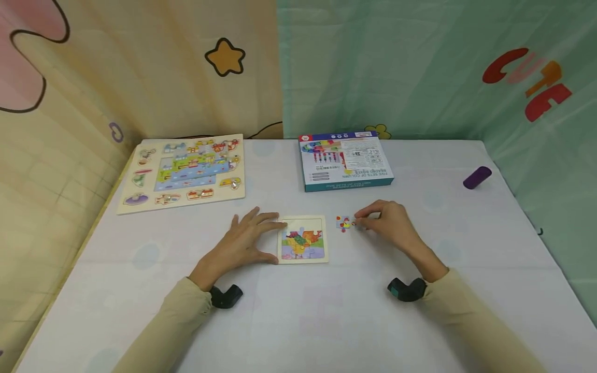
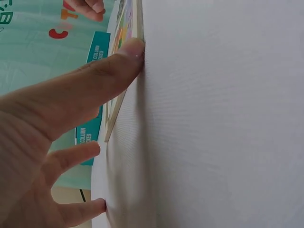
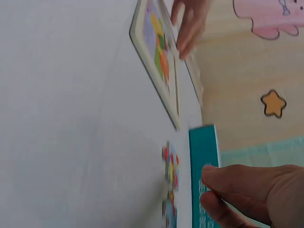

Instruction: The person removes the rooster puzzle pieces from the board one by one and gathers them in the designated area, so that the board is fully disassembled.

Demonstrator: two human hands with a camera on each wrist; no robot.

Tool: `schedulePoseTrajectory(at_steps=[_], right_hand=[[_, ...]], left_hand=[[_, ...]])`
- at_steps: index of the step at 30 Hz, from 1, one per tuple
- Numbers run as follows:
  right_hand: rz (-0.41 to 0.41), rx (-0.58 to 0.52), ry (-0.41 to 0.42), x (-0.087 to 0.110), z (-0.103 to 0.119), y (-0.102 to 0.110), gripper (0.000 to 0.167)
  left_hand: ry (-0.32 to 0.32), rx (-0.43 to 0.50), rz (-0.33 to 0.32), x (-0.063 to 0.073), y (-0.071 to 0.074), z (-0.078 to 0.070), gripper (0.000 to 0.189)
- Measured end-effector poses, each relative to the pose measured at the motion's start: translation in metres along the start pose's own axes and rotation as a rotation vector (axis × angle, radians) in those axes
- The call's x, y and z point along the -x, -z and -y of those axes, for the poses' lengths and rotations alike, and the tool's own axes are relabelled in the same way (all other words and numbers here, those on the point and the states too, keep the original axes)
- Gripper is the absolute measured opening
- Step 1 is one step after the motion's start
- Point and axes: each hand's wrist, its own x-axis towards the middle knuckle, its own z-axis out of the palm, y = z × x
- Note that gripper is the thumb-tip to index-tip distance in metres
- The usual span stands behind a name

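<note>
A small square jigsaw puzzle [image 1: 303, 254] in a pale wooden frame lies flat; colourful pieces fill its lower part, while bare board shows at the top. My left hand [image 1: 244, 238] is spread at its left side, with the thumb [image 2: 130, 50] touching the edge and the index finger reaching over the frame. To the right of the frame, loose jigsaw pieces [image 1: 343, 223] lie close together on the table. Just above them is my right hand [image 1: 389, 223]. Its thumb and index fingertips [image 3: 209, 173] are near each other, and I see nothing between them.
A larger wooden knob puzzle board [image 1: 182, 173] lies at the back left. A flat teal and white box [image 1: 347, 163] sits behind the small puzzle. Far right on the white table [image 1: 298, 321] is a purple cylinder [image 1: 477, 177]. Printed curtains hang behind and at both sides.
</note>
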Motion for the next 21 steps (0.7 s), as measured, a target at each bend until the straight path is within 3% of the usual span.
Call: schedulePoseTrajectory(at_steps=[4, 10, 13, 21], right_hand=[[0.060, 0.011, 0.112, 0.002, 0.033, -0.026, 0.016], [0.147, 0.022, 0.192, -0.002, 0.070, -0.062, 0.024], [0.161, 0.040, 0.204, -0.005, 0.078, -0.074, 0.025], [0.188, 0.131, 0.197, -0.007, 0.085, -0.088, 0.031]], left_hand=[[0.005, -0.043, 0.037, 0.000, 0.002, 0.000, 0.080], [0.009, -0.057, 0.104, -0.001, 0.005, -0.001, 0.081], [0.006, -0.056, 0.107, -0.001, 0.007, -0.002, 0.083], [0.000, -0.078, 0.045, -0.004, 0.004, -0.001, 0.077]])
